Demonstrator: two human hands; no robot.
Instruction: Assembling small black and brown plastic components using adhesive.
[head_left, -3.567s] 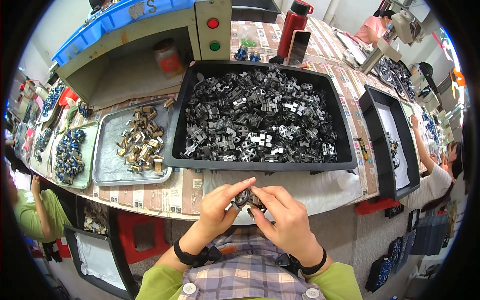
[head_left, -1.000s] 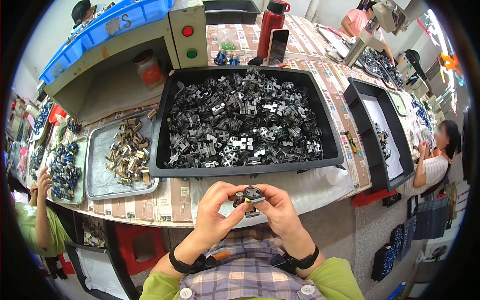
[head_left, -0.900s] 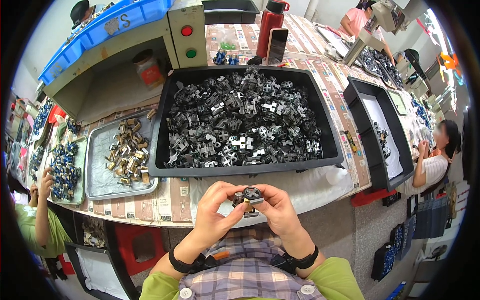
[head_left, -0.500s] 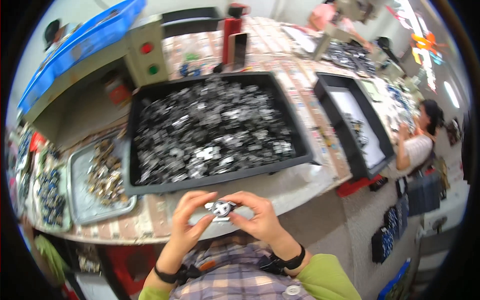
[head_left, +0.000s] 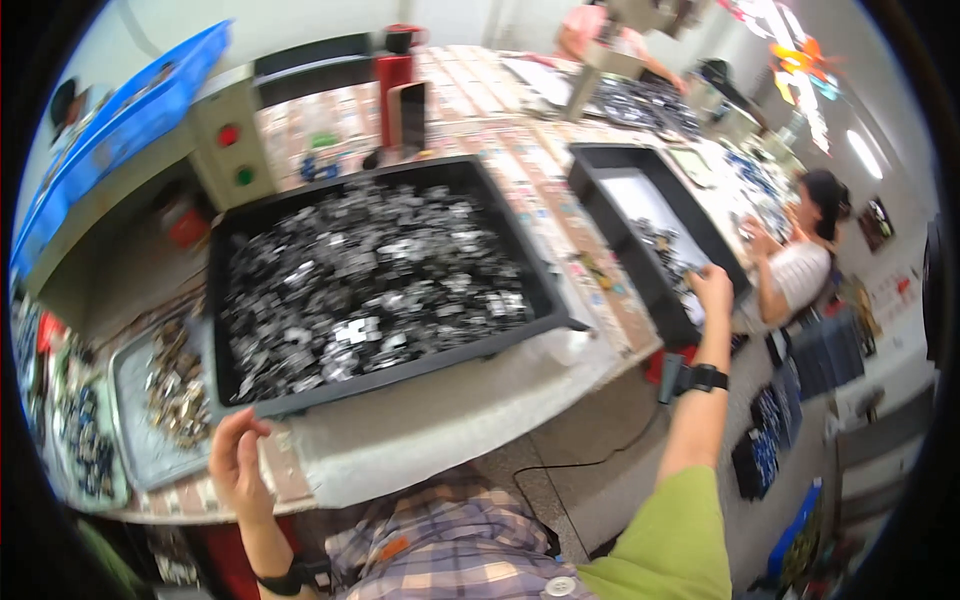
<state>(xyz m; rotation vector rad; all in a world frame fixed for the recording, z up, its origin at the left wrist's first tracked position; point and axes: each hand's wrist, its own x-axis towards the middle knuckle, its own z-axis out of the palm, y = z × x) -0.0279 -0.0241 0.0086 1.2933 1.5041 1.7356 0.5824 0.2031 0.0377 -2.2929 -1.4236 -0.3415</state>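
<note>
My right hand [head_left: 713, 292] reaches over the right wall of the narrow black bin [head_left: 640, 255], its fingertips bent together near the small metal parts [head_left: 655, 240] lying on white lining. What those fingers hold, if anything, is too small to make out. My left hand [head_left: 240, 462] hovers at the front left corner of the large black tray [head_left: 400, 372], fingers loosely curved and apart with nothing visible in them. That tray is heaped with small dark and silvery metal pieces [head_left: 370, 265].
Left of the large tray sit a metal tray [head_left: 130, 425] of brassy parts and a bin of blue parts [head_left: 85, 440]. A machine housing with red and green buttons [head_left: 232, 150] stands behind. A phone [head_left: 408, 118] leans upright. A co-worker [head_left: 800, 260] sits at the right.
My hands have parted from the small black-and-silver part they held together. The right went to the narrow bin, the left toward the tray's left corner. The view has shifted right.
</note>
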